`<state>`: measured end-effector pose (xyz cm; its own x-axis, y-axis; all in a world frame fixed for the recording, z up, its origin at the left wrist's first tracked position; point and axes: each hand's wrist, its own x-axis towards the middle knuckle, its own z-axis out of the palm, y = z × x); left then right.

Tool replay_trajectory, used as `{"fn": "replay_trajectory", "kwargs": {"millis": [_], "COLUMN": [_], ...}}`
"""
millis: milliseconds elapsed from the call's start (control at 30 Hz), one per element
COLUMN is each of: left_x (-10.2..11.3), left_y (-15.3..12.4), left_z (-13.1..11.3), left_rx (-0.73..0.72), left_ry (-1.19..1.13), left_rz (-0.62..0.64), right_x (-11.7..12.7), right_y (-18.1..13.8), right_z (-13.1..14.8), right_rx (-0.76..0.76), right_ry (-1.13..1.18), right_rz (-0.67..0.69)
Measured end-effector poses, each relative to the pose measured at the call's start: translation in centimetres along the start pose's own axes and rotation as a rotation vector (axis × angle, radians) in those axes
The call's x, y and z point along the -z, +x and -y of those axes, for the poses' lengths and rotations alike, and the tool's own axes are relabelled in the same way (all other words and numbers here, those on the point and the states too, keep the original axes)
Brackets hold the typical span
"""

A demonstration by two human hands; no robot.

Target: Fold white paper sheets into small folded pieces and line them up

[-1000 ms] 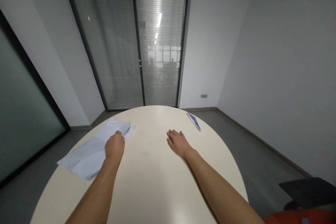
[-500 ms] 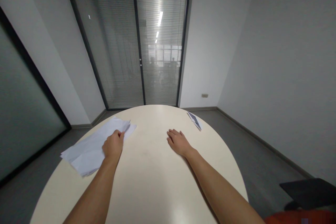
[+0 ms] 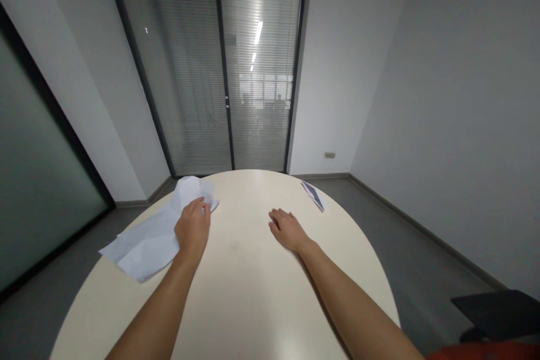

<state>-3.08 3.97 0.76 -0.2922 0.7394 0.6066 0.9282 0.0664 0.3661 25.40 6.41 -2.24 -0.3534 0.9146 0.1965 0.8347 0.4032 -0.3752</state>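
Observation:
My left hand [image 3: 193, 226] is at the right end of some loose, creased white paper sheets [image 3: 147, 242] on the left of the table. Its fingers are bent over the paper edge and appear to pinch a sheet; the fingertips are partly hidden. Beyond the knuckles the top sheet bulges up and curls. My right hand [image 3: 288, 229] lies palm down on the tabletop, fingers stretched out and slightly apart, holding nothing. A folded paper piece with a dark panel [image 3: 313, 194] lies past it, close to the far right edge.
The round cream table [image 3: 248, 292] has a curved edge all round. At the lower right stand a black flat chair part [image 3: 498, 312] and something red [image 3: 481, 350]. A glass door with blinds [image 3: 206, 79] is behind the table, and a wall socket [image 3: 329, 155] is beside it.
My left hand has shifted right and slightly forward, its fingers less curled. The far end of the top sheet has risen and buckled. My right hand stays in place.

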Motion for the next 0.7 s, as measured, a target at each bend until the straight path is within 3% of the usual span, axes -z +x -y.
{"fn": "replay_trajectory", "kwargs": {"millis": [167,300,400,467,567,700], "left_x": [-1.0,-1.2,-0.8,-0.4,0.0,-0.4], "left_y": [-2.5,-6.5,-9.0,-9.8,-9.4,-7.7], "left_z": [-4.7,-8.4,-10.5,-11.4,-11.7,-10.2], "left_rx": [-0.344,-0.453,-0.48,-0.516,-0.51,-0.455], "left_ry": [-0.089,-0.197,-0.331,-0.453,-0.58,-0.429], "left_rz": [0.064,0.331,0.581,0.675,0.677,0.632], "right_x": [0.7,2.5,3.6,3.7,2.5,0.3], "right_y": [0.8,0.7,0.5,0.4,0.2,-0.3], "right_z": [-0.4,-1.1,-1.0,-0.4,0.6,1.0], "right_rx": [-0.119,-0.205,-0.168,-0.108,-0.007,0.052], "right_ry": [0.29,0.49,0.528,0.551,0.534,0.281], "right_rz": [-0.216,-0.467,-0.528,-0.487,-0.319,-0.027]}}
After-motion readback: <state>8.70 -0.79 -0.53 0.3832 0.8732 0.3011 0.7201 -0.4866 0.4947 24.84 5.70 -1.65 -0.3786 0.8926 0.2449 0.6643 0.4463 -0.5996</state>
